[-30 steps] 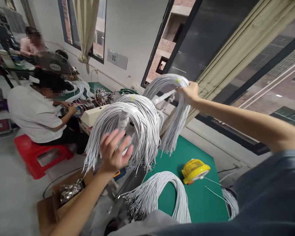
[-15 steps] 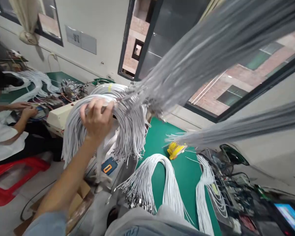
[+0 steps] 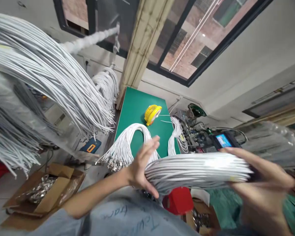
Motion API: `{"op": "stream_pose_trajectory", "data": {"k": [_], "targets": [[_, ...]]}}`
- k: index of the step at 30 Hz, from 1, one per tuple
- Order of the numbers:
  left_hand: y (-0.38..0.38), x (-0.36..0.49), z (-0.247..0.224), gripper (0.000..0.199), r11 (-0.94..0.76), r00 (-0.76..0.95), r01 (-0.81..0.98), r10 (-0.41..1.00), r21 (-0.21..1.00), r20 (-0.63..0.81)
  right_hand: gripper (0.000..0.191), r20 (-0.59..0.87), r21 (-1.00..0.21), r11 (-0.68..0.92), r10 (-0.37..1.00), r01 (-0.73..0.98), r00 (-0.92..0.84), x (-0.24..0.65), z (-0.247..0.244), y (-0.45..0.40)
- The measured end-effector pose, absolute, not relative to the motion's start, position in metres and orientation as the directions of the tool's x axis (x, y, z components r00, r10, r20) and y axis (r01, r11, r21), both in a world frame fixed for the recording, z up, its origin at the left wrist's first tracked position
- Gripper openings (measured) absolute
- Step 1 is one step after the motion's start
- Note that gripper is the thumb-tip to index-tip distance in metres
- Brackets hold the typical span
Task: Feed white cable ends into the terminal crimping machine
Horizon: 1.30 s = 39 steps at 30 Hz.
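Note:
A thick bundle of white cables (image 3: 194,168) is held up near my chest, bent over at its left end. My right hand (image 3: 260,180) grips its right end, thumb below and fingers above. My left hand (image 3: 145,164) is at the left end with its fingers spread, touching or very near the cables. Another white bundle (image 3: 137,131) lies in an arch on the green table (image 3: 127,105), its metal-tipped ends toward the left. A yellow fan (image 3: 152,114) stands behind it.
Large white cable bundles (image 3: 54,72) hang from a wrapped rack at the left. An open cardboard box (image 3: 56,193) is on the floor below. At the right are a machine with a lit screen (image 3: 223,140), a smaller cable bundle (image 3: 173,137) and a red bin (image 3: 180,200).
The view has turned right. My left hand has left the hanging cables and come to the front. The bundle that streaked across the upper right is now lower, between my hands.

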<state>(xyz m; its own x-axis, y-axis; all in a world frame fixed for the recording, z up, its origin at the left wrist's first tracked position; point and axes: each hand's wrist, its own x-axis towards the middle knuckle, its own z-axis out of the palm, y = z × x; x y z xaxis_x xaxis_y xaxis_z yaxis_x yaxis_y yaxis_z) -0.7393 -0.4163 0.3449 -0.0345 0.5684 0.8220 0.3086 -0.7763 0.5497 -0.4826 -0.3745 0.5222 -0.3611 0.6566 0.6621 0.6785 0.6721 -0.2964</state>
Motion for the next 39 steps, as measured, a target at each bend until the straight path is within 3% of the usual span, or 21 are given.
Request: {"op": "stream_pose_trajectory", "data": {"k": [2, 3, 5, 10, 14, 18, 23, 26, 28, 31, 35, 39], "targets": [[-0.424, -0.675, 0.322, 0.143, -0.675, 0.128, 0.000, 0.732, 0.738, 0.669, 0.040, 0.618, -0.371, 0.666, 0.697, 0.648, -0.363, -0.454, 0.493, -0.384], [-0.431, -0.656, 0.312, 0.139, -0.616, 0.170, -0.025, 0.773, 0.787, 0.611, 0.045, 0.605, -0.408, 0.653, 0.717, 0.638, -0.346, -0.439, 0.478, -0.388], [-0.448, -0.634, 0.299, 0.128, -0.565, 0.164, 0.043, 0.818, 0.824, 0.552, 0.050, 0.591, -0.470, 0.608, 0.755, 0.640, -0.283, -0.412, 0.448, -0.399], [-0.497, -0.607, 0.268, 0.103, -0.612, -0.075, 0.319, 0.745, 0.724, 0.663, 0.054, 0.458, -0.565, 0.500, 0.852, 0.656, -0.255, -0.380, 0.390, -0.438], [-0.523, -0.595, 0.256, 0.081, -0.394, -0.189, 0.546, 0.801, 0.739, 0.567, 0.052, 0.407, -0.634, 0.494, 0.867, 0.595, -0.287, -0.385, 0.370, -0.445], [-0.491, -0.614, 0.265, 0.071, -0.234, -0.241, 0.444, 0.899, 0.865, 0.366, 0.053, 0.365, -0.664, 0.506, 0.862, 0.551, -0.351, -0.405, 0.356, -0.391], [-0.364, -0.674, 0.248, 0.072, -0.097, -0.252, 0.332, 0.949, 0.938, 0.187, 0.051, 0.193, -0.664, 0.542, 0.790, 0.516, -0.581, -0.462, 0.315, -0.237], [-0.273, -0.713, 0.212, 0.070, 0.044, -0.267, 0.468, 0.959, 0.882, 0.093, 0.047, 0.064, -0.712, 0.481, 0.769, 0.511, -0.636, -0.510, 0.266, -0.136], [-0.223, -0.733, 0.181, 0.066, 0.165, -0.265, 0.565, 0.964, 0.808, -0.012, 0.050, -0.086, -0.720, 0.357, 0.805, 0.594, -0.587, -0.538, 0.226, -0.086], [-0.177, -0.750, 0.132, 0.068, 0.294, -0.278, 0.616, 0.949, 0.731, -0.148, 0.051, -0.186, -0.688, 0.270, 0.832, 0.674, -0.523, -0.565, 0.166, -0.048], [-0.170, -0.754, 0.074, 0.086, 0.442, -0.326, 0.688, 0.897, 0.576, -0.299, 0.061, -0.251, -0.640, 0.172, 0.874, 0.749, -0.415, -0.562, 0.097, -0.055], [-0.159, -0.747, 0.050, 0.085, 0.389, -0.288, 0.796, 0.917, 0.463, -0.276, 0.060, -0.207, -0.626, 0.097, 0.936, 0.774, -0.285, -0.515, 0.052, -0.122]]}}
